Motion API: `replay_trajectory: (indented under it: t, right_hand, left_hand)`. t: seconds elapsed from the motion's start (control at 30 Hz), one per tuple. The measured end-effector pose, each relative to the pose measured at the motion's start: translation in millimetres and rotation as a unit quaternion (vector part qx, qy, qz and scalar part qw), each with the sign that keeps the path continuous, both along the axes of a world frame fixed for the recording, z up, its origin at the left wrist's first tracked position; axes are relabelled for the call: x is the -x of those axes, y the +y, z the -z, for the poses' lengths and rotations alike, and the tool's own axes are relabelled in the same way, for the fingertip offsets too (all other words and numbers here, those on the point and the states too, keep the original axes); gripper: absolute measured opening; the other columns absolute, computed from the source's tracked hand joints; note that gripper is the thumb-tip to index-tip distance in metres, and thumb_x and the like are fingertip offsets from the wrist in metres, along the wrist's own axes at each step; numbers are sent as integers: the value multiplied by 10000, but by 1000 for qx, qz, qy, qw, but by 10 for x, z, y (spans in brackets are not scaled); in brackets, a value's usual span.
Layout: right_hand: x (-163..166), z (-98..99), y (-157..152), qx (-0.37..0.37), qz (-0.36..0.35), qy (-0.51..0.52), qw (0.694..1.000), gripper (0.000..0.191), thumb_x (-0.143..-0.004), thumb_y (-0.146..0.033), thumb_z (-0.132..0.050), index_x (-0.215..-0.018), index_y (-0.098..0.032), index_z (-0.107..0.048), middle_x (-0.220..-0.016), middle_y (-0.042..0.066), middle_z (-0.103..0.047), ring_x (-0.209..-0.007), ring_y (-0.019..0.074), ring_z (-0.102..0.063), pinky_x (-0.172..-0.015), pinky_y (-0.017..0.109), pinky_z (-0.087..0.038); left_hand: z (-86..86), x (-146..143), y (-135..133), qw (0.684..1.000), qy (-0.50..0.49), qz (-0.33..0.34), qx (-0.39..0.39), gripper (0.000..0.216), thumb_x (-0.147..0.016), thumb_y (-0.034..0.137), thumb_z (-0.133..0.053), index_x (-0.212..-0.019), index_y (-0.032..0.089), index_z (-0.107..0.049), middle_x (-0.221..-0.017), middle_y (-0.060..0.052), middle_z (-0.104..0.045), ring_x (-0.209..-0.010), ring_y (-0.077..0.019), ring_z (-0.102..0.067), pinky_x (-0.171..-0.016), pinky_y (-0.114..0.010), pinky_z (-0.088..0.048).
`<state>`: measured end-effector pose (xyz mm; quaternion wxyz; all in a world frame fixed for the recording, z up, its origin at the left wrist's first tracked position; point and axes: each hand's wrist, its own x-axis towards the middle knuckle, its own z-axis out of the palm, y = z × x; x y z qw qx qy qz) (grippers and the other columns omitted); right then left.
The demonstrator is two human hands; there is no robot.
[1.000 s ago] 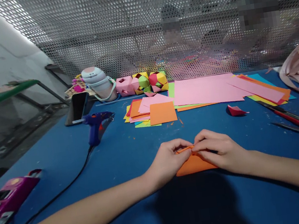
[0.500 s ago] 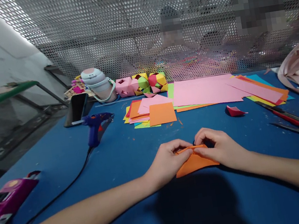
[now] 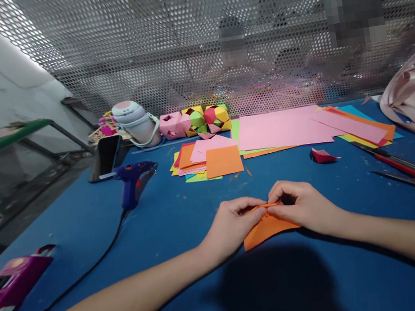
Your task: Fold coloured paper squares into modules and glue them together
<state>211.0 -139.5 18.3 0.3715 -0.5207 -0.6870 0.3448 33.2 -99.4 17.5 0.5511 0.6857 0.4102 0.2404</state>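
Item one, nearest in my remote view: an orange sheet [image 3: 268,230] over the blue table [image 3: 164,229], its far, folded edge pinched between thumb and fingers by both the left hand [image 3: 234,223] and the right hand [image 3: 301,206]. I judge it light, crisp enough to crease, easily crumpled, best held along that doubled edge. Beyond: a red folded piece [image 3: 323,156], a paper stack [image 3: 223,162], a row of paper balls [image 3: 195,121].

The held sheet [image 3: 267,229] is smooth, matt paper.
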Motion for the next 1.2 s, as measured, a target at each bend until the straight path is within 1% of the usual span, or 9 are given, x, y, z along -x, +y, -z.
replay_trajectory:
  t: [0.1, 0.17, 0.33, 0.5, 0.63, 0.77, 0.87, 1.03, 1.2]
  right_hand:
    - [1, -16, 0, 27, 1, 0, 1000, 39, -746, -203, -607, -750, -168, -590, -705, -22, -557, -644, 98, -494, -584, 214, -400]
    - [-6, -30, 5, 51, -1, 0, 999, 56, -736, -201, -610, -780, -168, -601, -684, -27, -551, -619, 94, -485, -552, 207, -388]
    - [-37, -47, 17, 73, -11, 22, 997, 95, -778, -222, -565, -814, -166, -631, -679, -19, -583, -609, 92, -500, -539, 205, -383]
    - [-60, -48, 25, 72, -5, 6, 997, 151, -810, -247, -527, -840, -182, -660, -728, -6, -634, -655, 112, -543, -584, 227, -412]
    - [-71, -67, 30, 66, -8, -2, 998, 191, -835, -261, -492, -877, -192, -665, -792, 4, -654, -730, 132, -571, -641, 251, -431]
    - [-59, -94, 23, 74, -10, -5, 997, 205, -837, -275, -483, -870, -180, -661, -755, 1, -644, -670, 116, -554, -591, 228, -414]
    - [-38, -100, 13, 74, -6, -18, 997, 195, -815, -299, -519, -819, -165, -661, -702, -1, -630, -619, 110, -528, -548, 217, -398]
    - [-27, -85, 12, 51, 2, -36, 998, 186, -804, -260, -531, -701, -164, -653, -668, 1, -633, -632, 117, -536, -576, 228, -405]
    - [-21, -74, 16, 41, -18, -45, 998, 152, -785, -273, -570, -719, -166, -655, -663, -1, -625, -617, 117, -540, -565, 224, -407]
  left_hand:
    - [7, -2, 7, 1000, -4, -9, 18, 194, -736, 260, -611, -842, 136, -716, -825, -50, -714, -774, -173, -620, -700, -238, -472]
    - [9, -5, 13, 999, -11, -21, 37, 189, -728, 258, -619, -840, 140, -716, -818, -45, -714, -762, -168, -620, -698, -238, -476]
    - [34, -3, 30, 997, -23, -41, 57, 186, -713, 261, -634, -840, 146, -707, -779, -29, -701, -711, -140, -604, -672, -222, -476]
    - [63, 10, 48, 999, -3, -33, 17, 203, -717, 290, -627, -848, 154, -701, -715, -15, -677, -648, -127, -581, -600, -211, -467]
    - [41, 8, 45, 999, 1, -31, -3, 178, -727, 259, -609, -841, 153, -696, -757, -19, -693, -669, -129, -592, -618, -212, -477]
    - [5, 1, 30, 1000, 10, -22, -18, 158, -738, 224, -590, -832, 152, -697, -788, -24, -705, -701, -135, -607, -647, -214, -480]
    - [-8, -3, 15, 999, 13, -12, -35, 152, -746, 216, -583, -822, 154, -699, -797, -24, -710, -720, -141, -617, -665, -216, -481]
    - [-17, 1, -4, 999, 17, 2, -52, 152, -748, 197, -580, -833, 151, -697, -808, -26, -714, -730, -143, -623, -680, -217, -481]
    - [1, 11, -10, 995, 26, 26, -91, 153, -763, 212, -560, -822, 154, -688, -785, -25, -707, -720, -141, -617, -672, -215, -468]
